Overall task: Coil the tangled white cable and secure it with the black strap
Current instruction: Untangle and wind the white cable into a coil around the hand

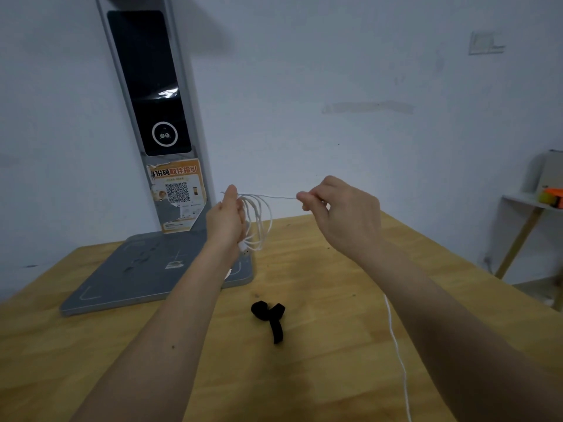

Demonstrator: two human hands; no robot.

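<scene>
At the far left, a grey scanner stand (pixel 158 269) sits on the wooden table (pixel 335 345), its flat base plate lying on the tabletop and its upright column rising against the pale wall. The column carries a black glossy panel (pixel 149 83) with a white ring low on it, and below that an orange and white sticker with a QR code (pixel 177 192), torn at its edges.

Just right of the column, the left hand (pixel 227 217) is raised above the table's far edge, its fingers curled round the gathered loops of the white cable (pixel 259 220). Several loops hang down from that grip, and a connector end dangles at the bottom of the bundle, just above the corner of the base plate.

From the top of the loops, 1 strand of cable runs level and taut across to the right hand (pixel 341 214), which pinches it between thumb and forefinger, the other fingers curled in. The 2 hands are near each other, at about the same height.

Below and between the forearms, the black strap (pixel 269 315) lies loose on the table, partly curled, touching neither hand. Further right, a slack length of cable shows below the right forearm and trails across the tabletop to the bottom edge.

At the far right, a small side table (pixel 518 208) holds an orange object (pixel 553 197).
</scene>
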